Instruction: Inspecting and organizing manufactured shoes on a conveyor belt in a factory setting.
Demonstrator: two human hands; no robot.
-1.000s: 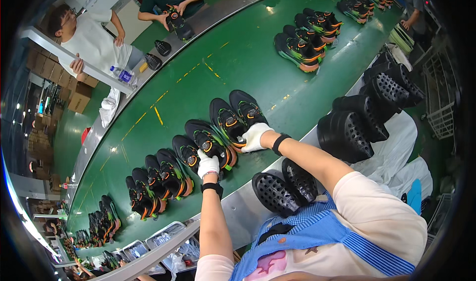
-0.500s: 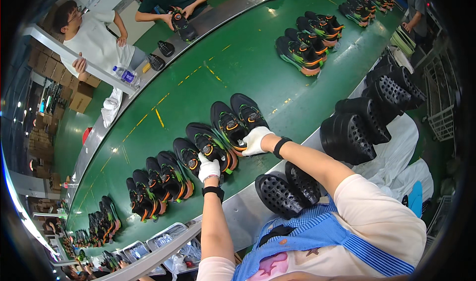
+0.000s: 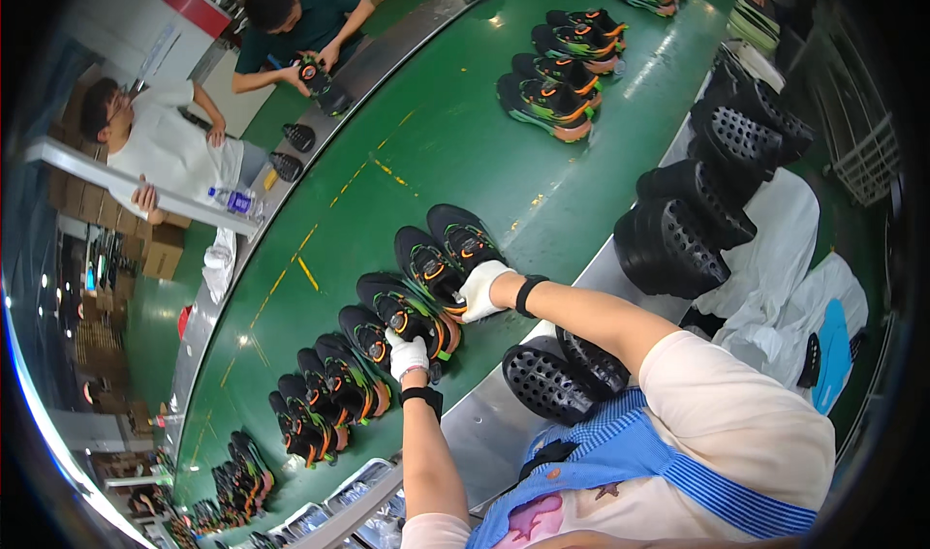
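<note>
My left hand (image 3: 408, 355), in a white glove, is closed at the heel end of a black sneaker (image 3: 395, 298) with orange and green trim, whose mate (image 3: 362, 331) stands against it on the left. Just right of it, my white-gloved right hand (image 3: 481, 289) grips the heel end of another sneaker (image 3: 422, 259). Its partner (image 3: 463, 231) lies alongside, toes pointing away from me. The gloves cover the heels, and some fingertips are hidden inside or behind the shoes. All of these rest on the green conveyor belt (image 3: 358, 229).
More sneakers (image 3: 339, 375) line the belt to the left, and others (image 3: 552, 94) stand farther right. Black perforated shoe-shaped forms (image 3: 552, 384) sit on the metal ledge before me, with several more (image 3: 668, 249) at right. Across the belt, one person handles a sneaker (image 3: 325, 84); another stands near a bottle (image 3: 232, 200).
The whole view has shifted and tilted a little. Both hands stay at the same sneakers. The person across has lowered their head over the sneaker they hold.
</note>
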